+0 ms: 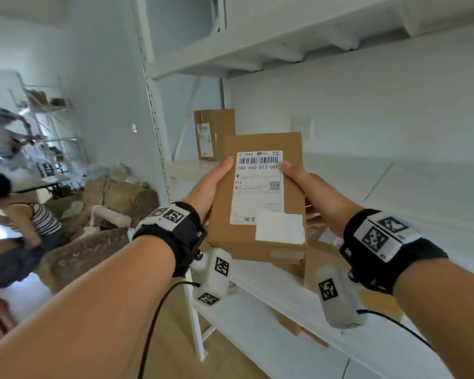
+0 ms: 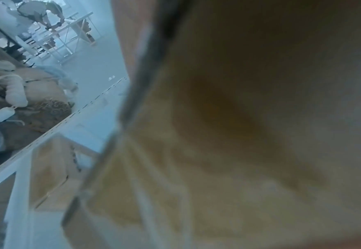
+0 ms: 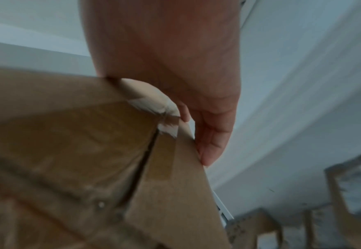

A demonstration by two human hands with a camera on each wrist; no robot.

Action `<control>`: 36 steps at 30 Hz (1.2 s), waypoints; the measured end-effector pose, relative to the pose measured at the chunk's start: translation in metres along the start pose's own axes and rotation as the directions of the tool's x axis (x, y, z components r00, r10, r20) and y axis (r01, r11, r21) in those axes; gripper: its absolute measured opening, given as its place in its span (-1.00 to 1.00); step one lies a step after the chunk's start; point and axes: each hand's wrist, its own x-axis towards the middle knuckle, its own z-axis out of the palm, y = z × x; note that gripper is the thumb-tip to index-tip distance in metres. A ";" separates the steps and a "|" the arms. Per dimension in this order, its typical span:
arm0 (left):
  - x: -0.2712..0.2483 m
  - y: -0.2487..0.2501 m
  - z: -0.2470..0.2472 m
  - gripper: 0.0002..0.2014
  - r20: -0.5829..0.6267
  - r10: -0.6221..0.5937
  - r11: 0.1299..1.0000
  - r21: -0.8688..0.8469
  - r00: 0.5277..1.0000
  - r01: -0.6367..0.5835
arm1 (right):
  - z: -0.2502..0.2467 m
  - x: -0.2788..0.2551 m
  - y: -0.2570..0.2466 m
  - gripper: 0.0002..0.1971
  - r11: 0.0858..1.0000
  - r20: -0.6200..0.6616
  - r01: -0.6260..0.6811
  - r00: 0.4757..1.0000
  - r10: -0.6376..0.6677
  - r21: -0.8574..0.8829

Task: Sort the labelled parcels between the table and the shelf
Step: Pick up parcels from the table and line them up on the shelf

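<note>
A brown cardboard parcel (image 1: pixel 260 198) with a white barcode label reading 060-060-013-001 is held upright in front of the white shelf (image 1: pixel 340 187). My left hand (image 1: pixel 211 184) grips its left side, thumb on the front face. My right hand (image 1: pixel 307 187) grips its right side, thumb on the label's edge. In the right wrist view the parcel (image 3: pixel 90 160) fills the lower left and my right hand's fingers (image 3: pixel 209 143) curl round its edge. The left wrist view shows only the blurred parcel (image 2: pixel 239 134) up close. A second labelled parcel (image 1: pixel 214 134) stands upright at the shelf's back left.
More cardboard boxes (image 1: pixel 320 258) lie on the shelf level below the held parcel. The shelf's white upright post (image 1: pixel 156 119) rises at the left. Brown bundles (image 1: pixel 115 198) lie on the floor beyond it. People stand and crouch by a table (image 1: pixel 39 181) at the far left.
</note>
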 end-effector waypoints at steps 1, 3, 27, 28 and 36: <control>0.012 0.004 -0.011 -0.59 -0.003 0.007 1.000 0.004 1.000 -0.007 | 0.003 0.014 -0.009 -0.19 1.000 0.006 0.014 1.000 -0.014 -0.015; 0.037 0.010 -0.029 -0.57 -0.007 0.025 1.000 0.017 1.000 -0.025 | 0.009 0.038 -0.025 -0.30 0.999 0.012 0.032 0.999 -0.031 -0.024; 0.381 0.066 -0.123 -0.68 0.072 0.535 0.751 0.416 0.842 -0.512 | 0.022 0.311 -0.074 -0.10 0.991 -0.420 -0.102 0.898 0.128 0.084; 0.393 0.064 -0.130 -0.70 0.058 0.552 0.734 0.439 0.832 -0.518 | 0.025 0.321 -0.073 -0.10 0.989 -0.432 -0.110 0.891 0.141 0.097; 0.458 0.039 -0.168 -0.61 0.136 0.598 0.479 0.730 0.790 -0.488 | 0.042 0.385 -0.060 0.09 0.983 -0.387 -0.145 0.904 0.179 0.116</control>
